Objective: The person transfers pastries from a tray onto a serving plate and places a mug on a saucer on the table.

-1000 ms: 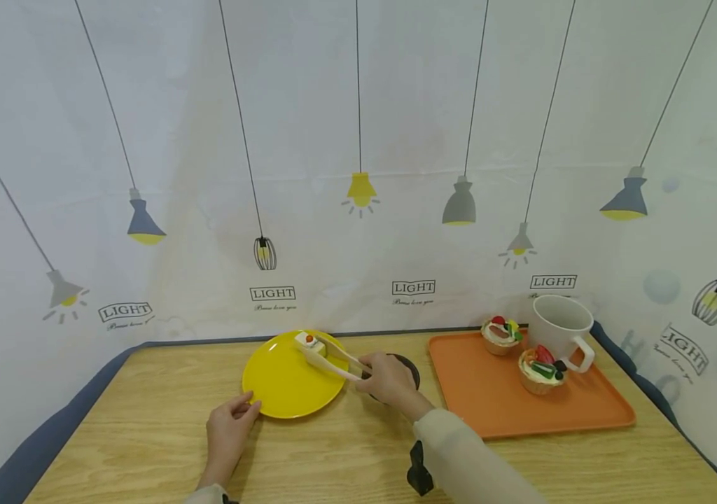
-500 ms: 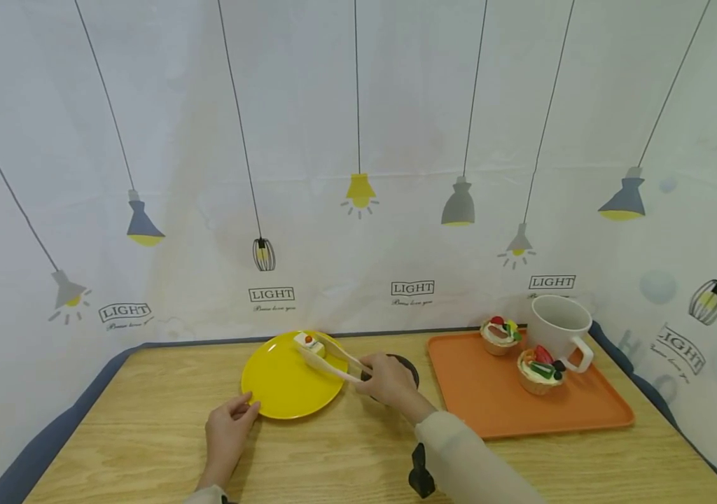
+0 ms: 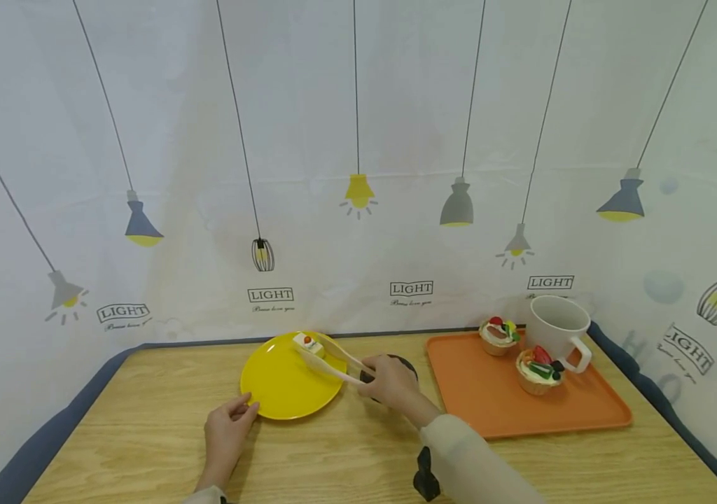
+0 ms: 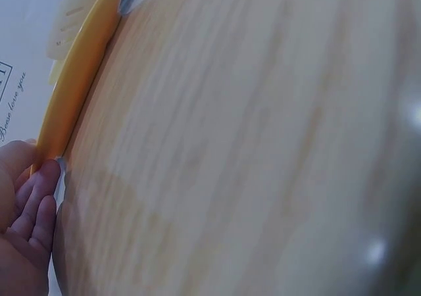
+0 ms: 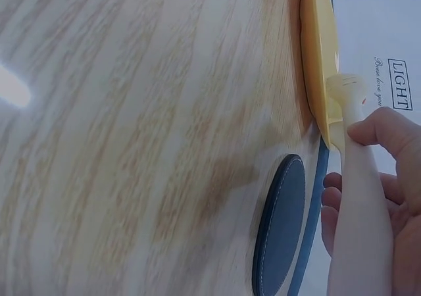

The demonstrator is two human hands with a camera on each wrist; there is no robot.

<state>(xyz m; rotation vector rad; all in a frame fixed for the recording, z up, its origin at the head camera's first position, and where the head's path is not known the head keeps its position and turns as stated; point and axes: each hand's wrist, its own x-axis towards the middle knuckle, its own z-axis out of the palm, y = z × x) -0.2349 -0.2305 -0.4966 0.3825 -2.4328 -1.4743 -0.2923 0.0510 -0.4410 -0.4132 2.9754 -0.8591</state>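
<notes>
With thumb and fingers, my left hand [image 3: 227, 434] pinches the near-left rim of a round yellow plate [image 3: 289, 392]; the left wrist view shows the thumb over the rim and fingers under it. My right hand [image 3: 393, 383] grips cream-coloured tongs [image 5: 360, 223], which reach left over the plate. On the plate's far part, a small white cake piece [image 3: 308, 343] with an orange-red topping lies between the tong tips. Whether both tips press on the cake I cannot tell. In the right wrist view the cake is mostly hidden behind the tongs.
A dark round coaster [image 5: 284, 227] lies on the wooden table below my right hand. To the right, an orange tray [image 3: 491, 406] bears a white mug [image 3: 554, 325] and two cream-topped tarts, one at the back [image 3: 497, 337] and one nearer [image 3: 538, 374]. A printed curtain hangs behind.
Almost nothing differs. The whole head view has shifted very slightly to the left; both hands, the tongs and the cake keep their places relative to the plate.
</notes>
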